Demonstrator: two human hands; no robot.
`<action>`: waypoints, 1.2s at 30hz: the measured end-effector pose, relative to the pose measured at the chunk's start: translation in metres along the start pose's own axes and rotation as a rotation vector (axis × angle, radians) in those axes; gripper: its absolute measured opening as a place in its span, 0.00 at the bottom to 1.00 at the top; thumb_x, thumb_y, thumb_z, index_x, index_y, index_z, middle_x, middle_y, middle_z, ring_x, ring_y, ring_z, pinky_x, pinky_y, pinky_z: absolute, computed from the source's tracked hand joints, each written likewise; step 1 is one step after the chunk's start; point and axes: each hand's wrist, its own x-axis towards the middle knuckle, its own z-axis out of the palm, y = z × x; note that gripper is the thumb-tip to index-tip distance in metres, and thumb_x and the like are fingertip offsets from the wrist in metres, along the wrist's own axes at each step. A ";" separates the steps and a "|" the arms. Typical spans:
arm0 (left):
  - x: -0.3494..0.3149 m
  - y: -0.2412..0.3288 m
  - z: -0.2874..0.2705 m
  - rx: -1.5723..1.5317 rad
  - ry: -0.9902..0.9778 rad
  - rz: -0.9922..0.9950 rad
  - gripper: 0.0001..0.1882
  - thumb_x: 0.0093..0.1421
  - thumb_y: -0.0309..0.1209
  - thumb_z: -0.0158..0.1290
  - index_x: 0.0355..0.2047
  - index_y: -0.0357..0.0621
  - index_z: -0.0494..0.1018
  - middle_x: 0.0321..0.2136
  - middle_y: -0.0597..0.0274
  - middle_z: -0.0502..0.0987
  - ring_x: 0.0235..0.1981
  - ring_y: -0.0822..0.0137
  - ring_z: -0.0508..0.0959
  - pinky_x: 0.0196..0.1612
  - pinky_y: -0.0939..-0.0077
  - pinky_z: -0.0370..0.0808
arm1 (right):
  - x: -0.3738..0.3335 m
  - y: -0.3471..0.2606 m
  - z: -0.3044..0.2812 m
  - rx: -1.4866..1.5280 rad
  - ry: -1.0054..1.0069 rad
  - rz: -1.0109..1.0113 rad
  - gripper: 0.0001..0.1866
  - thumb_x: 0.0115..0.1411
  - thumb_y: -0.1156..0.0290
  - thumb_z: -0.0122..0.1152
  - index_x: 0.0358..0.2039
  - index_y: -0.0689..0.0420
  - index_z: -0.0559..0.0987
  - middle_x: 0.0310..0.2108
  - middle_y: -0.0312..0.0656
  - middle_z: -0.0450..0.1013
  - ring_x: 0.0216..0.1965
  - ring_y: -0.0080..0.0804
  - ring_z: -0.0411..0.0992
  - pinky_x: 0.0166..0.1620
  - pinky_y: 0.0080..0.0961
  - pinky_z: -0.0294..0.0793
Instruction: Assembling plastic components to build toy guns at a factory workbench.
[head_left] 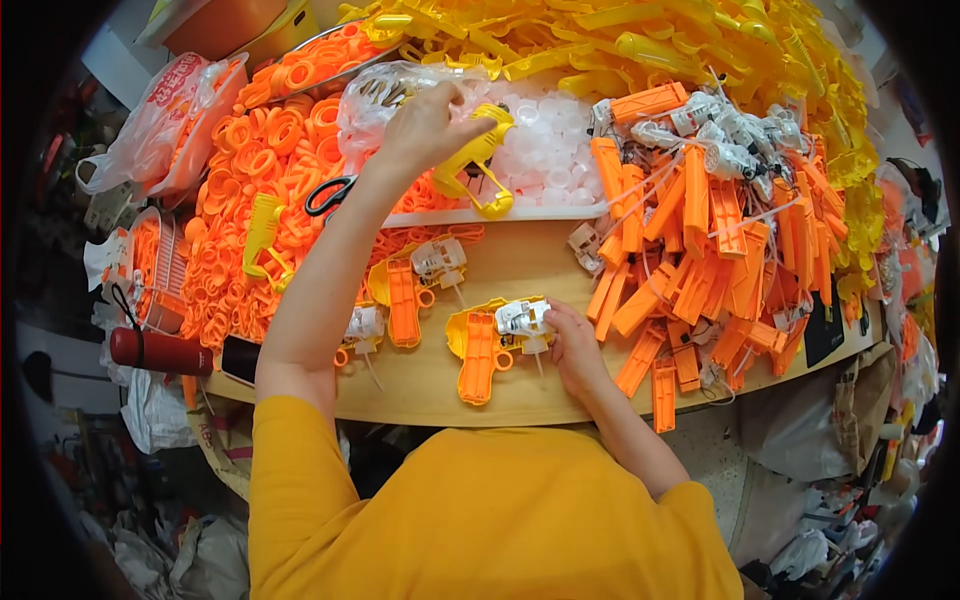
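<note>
While the right hand [575, 352] rests low at the near part of the table [530, 262], its fingertips are bent against the end of a white motor unit [520, 317]; whether the thumb closes on it I cannot tell. That unit sits just left of the fingers, with an orange frame [479, 357] beside it, both lying in an open yellow half-shell [456, 333]. The left hand [430, 125] is raised well ahead of the right, its thumb stretched toward a yellow part [470, 160]; whether the fingers grip that part is hidden.

As far as it shows, the piece by the right hand has its frame and motor laid in, but nothing covers it. Left of it, an open assembly [404, 302] looks equally far along; a further motor unit [366, 322] is partly hidden by the left forearm. Much seems left: right of the right hand lies a heap of loose orange frames [720, 250] with motors and wires, and beyond both hands a heap of yellow shells [650, 45]. Translucent caps [550, 150] lie just right of the left hand, and orange rings [258, 160] to its left.
</note>
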 end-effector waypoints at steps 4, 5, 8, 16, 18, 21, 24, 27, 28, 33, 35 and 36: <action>-0.037 -0.012 0.023 0.077 -0.106 -0.117 0.37 0.45 0.56 0.62 0.46 0.38 0.74 0.39 0.46 0.78 0.42 0.53 0.79 0.44 0.63 0.73 | 0.008 0.006 -0.009 -0.036 -0.108 -0.024 0.20 0.62 0.67 0.51 0.52 0.62 0.69 0.44 0.42 0.73 0.43 0.33 0.74 0.34 0.37 0.82; -0.038 -0.011 0.027 0.051 -0.043 -0.141 0.37 0.44 0.59 0.61 0.43 0.38 0.74 0.38 0.46 0.79 0.41 0.52 0.79 0.43 0.61 0.74 | 0.007 0.001 -0.004 -0.081 -0.087 -0.033 0.21 0.61 0.64 0.49 0.52 0.63 0.71 0.40 0.42 0.74 0.40 0.30 0.75 0.35 0.38 0.81; -0.037 -0.017 0.031 -0.026 -0.001 -0.191 0.41 0.41 0.63 0.60 0.41 0.37 0.75 0.34 0.49 0.80 0.38 0.56 0.80 0.40 0.61 0.75 | 0.010 -0.004 -0.003 -0.101 -0.154 -0.042 0.21 0.62 0.64 0.47 0.52 0.63 0.70 0.42 0.45 0.74 0.39 0.33 0.76 0.36 0.37 0.81; -0.090 0.030 -0.019 -0.385 0.109 -0.103 0.28 0.55 0.37 0.62 0.55 0.45 0.67 0.36 0.53 0.80 0.34 0.70 0.79 0.36 0.78 0.75 | 0.013 -0.008 -0.004 -0.152 -0.132 0.007 0.21 0.64 0.61 0.46 0.51 0.64 0.69 0.42 0.47 0.74 0.39 0.34 0.76 0.37 0.37 0.81; -0.124 0.027 -0.010 -0.701 0.042 -0.072 0.29 0.47 0.41 0.67 0.47 0.41 0.74 0.38 0.53 0.78 0.36 0.62 0.80 0.41 0.69 0.75 | 0.013 -0.009 -0.004 -0.151 -0.154 0.016 0.21 0.65 0.61 0.45 0.51 0.63 0.69 0.42 0.46 0.74 0.39 0.33 0.76 0.38 0.36 0.81; -0.178 0.034 0.001 -0.558 -0.070 -0.037 0.28 0.47 0.35 0.67 0.48 0.39 0.73 0.40 0.52 0.76 0.40 0.59 0.78 0.45 0.70 0.74 | 0.012 -0.009 -0.005 -0.122 -0.188 0.038 0.21 0.66 0.60 0.42 0.52 0.61 0.69 0.43 0.44 0.74 0.39 0.32 0.76 0.40 0.34 0.80; -0.211 0.039 0.015 -0.350 -0.006 0.136 0.31 0.45 0.38 0.68 0.49 0.37 0.72 0.41 0.51 0.75 0.44 0.57 0.76 0.47 0.68 0.73 | 0.015 -0.009 -0.008 -0.104 -0.211 0.059 0.21 0.67 0.59 0.40 0.52 0.60 0.69 0.44 0.42 0.74 0.40 0.31 0.76 0.42 0.33 0.79; -0.226 0.047 0.017 -0.322 -0.046 0.036 0.31 0.45 0.38 0.67 0.49 0.39 0.73 0.40 0.51 0.75 0.44 0.55 0.76 0.48 0.66 0.72 | 0.018 -0.008 -0.009 -0.121 -0.233 0.049 0.21 0.68 0.59 0.39 0.54 0.59 0.68 0.45 0.41 0.74 0.42 0.30 0.75 0.43 0.32 0.79; -0.228 0.047 0.020 -0.326 -0.051 0.036 0.31 0.45 0.38 0.67 0.49 0.39 0.73 0.40 0.51 0.75 0.44 0.55 0.76 0.48 0.66 0.72 | 0.017 -0.008 -0.009 -0.131 -0.251 0.030 0.22 0.68 0.59 0.38 0.55 0.59 0.67 0.45 0.41 0.73 0.43 0.30 0.75 0.43 0.33 0.79; -0.233 0.050 0.029 -0.283 -0.097 0.027 0.32 0.45 0.40 0.66 0.49 0.40 0.73 0.42 0.52 0.74 0.46 0.54 0.74 0.50 0.64 0.70 | 0.015 -0.007 -0.008 -0.118 -0.249 -0.004 0.23 0.69 0.59 0.39 0.58 0.59 0.64 0.49 0.43 0.71 0.46 0.31 0.73 0.44 0.33 0.79; -0.235 0.051 0.031 -0.265 -0.101 0.026 0.31 0.45 0.40 0.66 0.49 0.40 0.73 0.42 0.52 0.74 0.46 0.54 0.74 0.50 0.64 0.70 | 0.015 -0.006 -0.009 -0.118 -0.248 -0.005 0.23 0.69 0.60 0.39 0.59 0.59 0.63 0.50 0.44 0.70 0.47 0.32 0.73 0.44 0.33 0.79; -0.235 0.051 0.032 -0.246 -0.101 0.024 0.31 0.46 0.40 0.66 0.49 0.40 0.73 0.43 0.52 0.74 0.46 0.54 0.74 0.50 0.64 0.70 | 0.014 -0.006 -0.009 -0.112 -0.247 -0.007 0.23 0.69 0.60 0.40 0.59 0.60 0.63 0.50 0.44 0.70 0.47 0.31 0.73 0.45 0.32 0.78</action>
